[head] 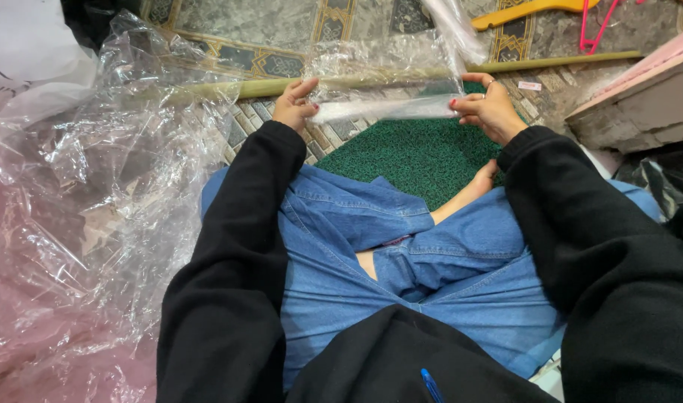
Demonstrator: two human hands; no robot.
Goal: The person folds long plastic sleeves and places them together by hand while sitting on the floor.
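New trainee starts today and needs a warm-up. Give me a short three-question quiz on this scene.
1. True or false: the left hand and the right hand each grip one end of the same clear plastic sheet.
2. What lies on the floor under the held sheet? A) green mat B) red towel C) wooden board
3. Fill in: the pile of crumpled clear plastic lies on the person's ____ side.

Key: 1. true. 2. A. 3. left.
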